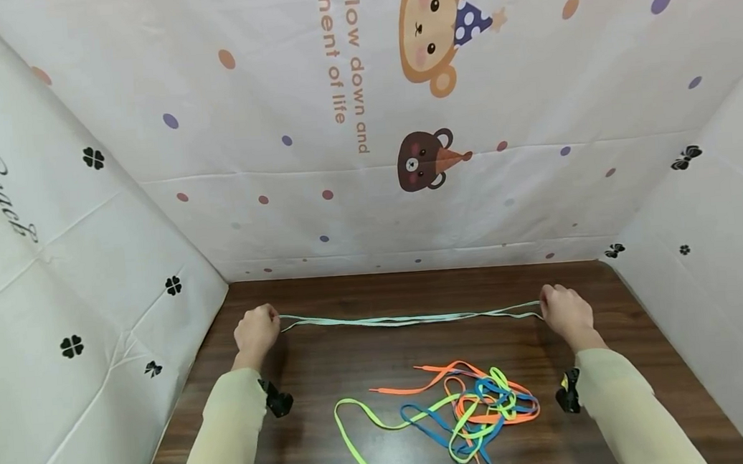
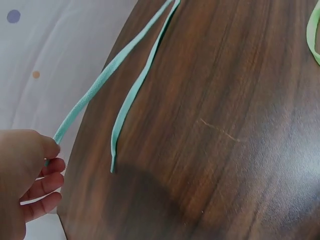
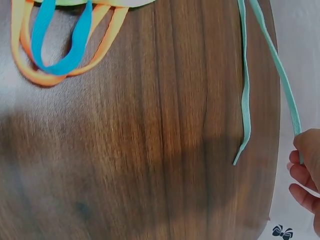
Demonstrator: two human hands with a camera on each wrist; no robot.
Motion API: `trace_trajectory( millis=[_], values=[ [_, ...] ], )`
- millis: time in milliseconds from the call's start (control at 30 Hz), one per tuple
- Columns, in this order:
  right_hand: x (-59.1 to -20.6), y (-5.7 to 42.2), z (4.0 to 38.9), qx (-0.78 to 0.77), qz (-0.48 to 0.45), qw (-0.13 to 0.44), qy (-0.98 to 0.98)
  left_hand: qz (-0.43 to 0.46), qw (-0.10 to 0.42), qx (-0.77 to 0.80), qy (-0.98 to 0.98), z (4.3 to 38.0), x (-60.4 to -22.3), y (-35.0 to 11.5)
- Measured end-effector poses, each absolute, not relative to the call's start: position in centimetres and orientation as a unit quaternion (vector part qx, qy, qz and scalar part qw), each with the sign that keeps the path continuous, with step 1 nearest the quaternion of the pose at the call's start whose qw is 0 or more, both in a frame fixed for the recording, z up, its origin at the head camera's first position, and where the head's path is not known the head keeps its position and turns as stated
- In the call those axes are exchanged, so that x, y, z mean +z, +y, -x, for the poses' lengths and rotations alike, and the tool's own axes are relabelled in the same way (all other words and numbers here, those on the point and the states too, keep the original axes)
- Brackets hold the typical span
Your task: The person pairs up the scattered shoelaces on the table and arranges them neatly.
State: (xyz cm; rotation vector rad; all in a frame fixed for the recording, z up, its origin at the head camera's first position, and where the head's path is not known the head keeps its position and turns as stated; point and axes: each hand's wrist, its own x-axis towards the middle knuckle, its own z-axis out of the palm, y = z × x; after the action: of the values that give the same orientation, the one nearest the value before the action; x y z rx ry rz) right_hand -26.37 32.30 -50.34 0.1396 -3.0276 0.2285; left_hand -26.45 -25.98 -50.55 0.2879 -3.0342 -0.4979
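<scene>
A mint-green shoelace (image 1: 403, 321) stretches across the far part of the table, in several strands lying close together at the middle. At its left end my left hand (image 1: 258, 333) pinches one strand between thumb and forefinger. My right hand (image 1: 567, 313) pinches a strand at the opposite end. In the left wrist view a loose tip of mint-green lace (image 2: 120, 122) lies beside the left hand (image 2: 35, 175). Another free tip of the lace (image 3: 245, 110) shows in the right wrist view, left of the right hand (image 3: 307, 170).
Nearer me on the brown wooden table (image 1: 317, 379) lies a tangle of laces: an orange lace (image 1: 398, 390), a blue lace (image 1: 427, 429) and a yellow-green lace (image 1: 350, 445). White printed cloth (image 1: 370, 210) walls the back and both sides.
</scene>
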Motion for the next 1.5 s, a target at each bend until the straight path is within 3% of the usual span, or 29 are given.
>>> trace_trajectory(
  millis=[267, 600, 967, 1333, 1500],
  values=[
    [-50.3, 32.0, 26.8, 0.072, -0.032, 0.054, -0.995, -0.116, 0.047, -0.167, -0.978, 27.3, -50.1, -25.0],
    [-52.3, 31.6, 26.2, 0.073, -0.039, 0.056, -0.995, -0.129, 0.044, -0.188, -0.973, 26.7, -52.1, -24.4],
    [-54.4, 31.5, 25.3, 0.086, -0.032, 0.041, -0.995, -0.155, 0.027, -0.205, -0.966, 25.5, -54.1, -24.2],
    [-55.0, 31.7, 24.8, 0.085, -0.038, -0.017, -0.995, -0.129, -0.020, -0.205, -0.970, 25.1, -54.7, -24.3],
    [-55.2, 31.6, 24.6, 0.079, -0.042, -0.007, -0.996, -0.122, -0.022, -0.206, -0.971, 25.2, -54.9, -24.3]
  ],
)
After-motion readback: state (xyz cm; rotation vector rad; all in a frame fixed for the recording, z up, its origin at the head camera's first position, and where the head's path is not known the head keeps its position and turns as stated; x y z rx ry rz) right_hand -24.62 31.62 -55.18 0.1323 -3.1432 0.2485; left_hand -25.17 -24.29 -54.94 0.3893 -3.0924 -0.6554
